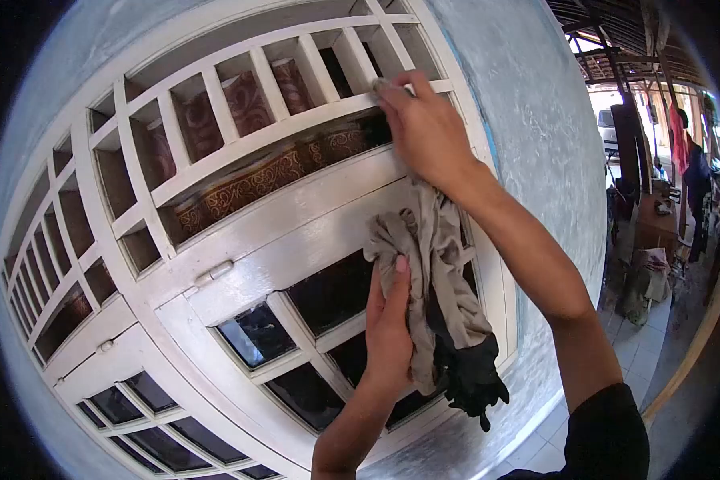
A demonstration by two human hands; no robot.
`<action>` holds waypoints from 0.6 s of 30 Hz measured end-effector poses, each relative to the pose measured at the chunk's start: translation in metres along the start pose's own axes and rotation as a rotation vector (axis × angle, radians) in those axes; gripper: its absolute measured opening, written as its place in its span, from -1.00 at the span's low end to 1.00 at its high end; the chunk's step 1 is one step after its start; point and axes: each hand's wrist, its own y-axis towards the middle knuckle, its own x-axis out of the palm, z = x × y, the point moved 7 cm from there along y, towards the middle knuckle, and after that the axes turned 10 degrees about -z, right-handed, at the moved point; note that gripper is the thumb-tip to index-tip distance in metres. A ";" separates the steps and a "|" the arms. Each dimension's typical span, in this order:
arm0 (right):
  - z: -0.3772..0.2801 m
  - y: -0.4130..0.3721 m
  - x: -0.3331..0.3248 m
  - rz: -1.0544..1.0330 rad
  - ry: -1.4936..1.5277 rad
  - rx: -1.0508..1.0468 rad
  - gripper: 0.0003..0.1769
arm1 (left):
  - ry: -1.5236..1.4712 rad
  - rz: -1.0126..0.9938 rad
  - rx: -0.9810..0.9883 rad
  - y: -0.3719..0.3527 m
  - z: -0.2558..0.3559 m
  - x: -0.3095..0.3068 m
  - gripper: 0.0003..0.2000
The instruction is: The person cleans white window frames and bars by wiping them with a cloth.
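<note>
My right hand (428, 132) is raised to the white wooden lattice (296, 120) above the window, its fingers pinched around a small grey bit of cloth against a slat. Below it, my left hand (390, 324) is closed on a crumpled grey-beige cloth (456, 296), thumb on top. The cloth hangs in folds beneath my right wrist, and a black, ragged-edged part (472, 372) dangles at its lower end. Whether the bit at my right fingertips joins this cloth is hidden behind the hand.
A white window sash (300, 332) with dark panes and a hinge (214, 273) lies behind my hands. Brown patterned curtain (272, 174) shows through the lattice. The blue-grey wall (536, 160) curves right, towards a covered area with hanging clothes (678, 140) and a tiled floor (636, 344).
</note>
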 end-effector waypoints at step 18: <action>-0.064 -0.022 0.019 -0.052 0.631 -0.230 -0.82 | 0.337 0.200 0.132 -0.060 -0.005 -0.070 -0.46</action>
